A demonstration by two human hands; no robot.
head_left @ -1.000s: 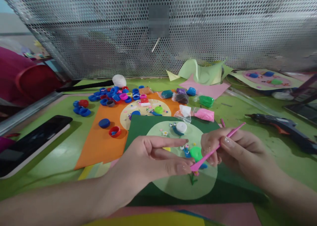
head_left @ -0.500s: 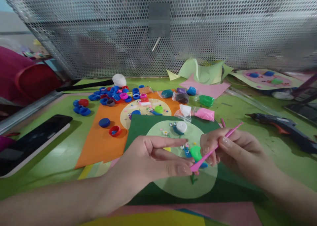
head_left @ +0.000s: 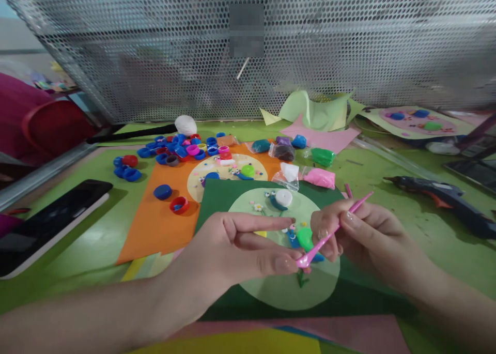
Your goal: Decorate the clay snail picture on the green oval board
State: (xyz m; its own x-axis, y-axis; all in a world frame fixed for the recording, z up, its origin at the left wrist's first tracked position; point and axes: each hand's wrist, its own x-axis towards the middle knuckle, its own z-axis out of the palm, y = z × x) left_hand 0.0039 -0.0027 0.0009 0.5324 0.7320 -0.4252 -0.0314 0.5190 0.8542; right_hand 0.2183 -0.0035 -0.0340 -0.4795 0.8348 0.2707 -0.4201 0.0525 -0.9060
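Observation:
A slim pink clay modelling tool is pinched between the thumb and fingers of my right hand, slanting down to the left. Its broad end meets the thumb tip of my left hand, whose thumb and a finger are pressed together; whatever lies between them is hidden. The left index finger points out straight above. Below both hands lies a dark green sheet with a pale green round. On that round are a white-shelled snail, a green-shelled blue snail partly covered by the hands, and a small white flower.
Behind is an orange sheet with a decorated cream oval. Bottle caps are heaped at back left, bagged clay at back centre. A phone lies left, a glue gun right. A perforated metal screen closes the back.
My right hand and the pink tool have shifted slightly left, and the tool has turned a little in the fingers. My left hand stays nearly in place.

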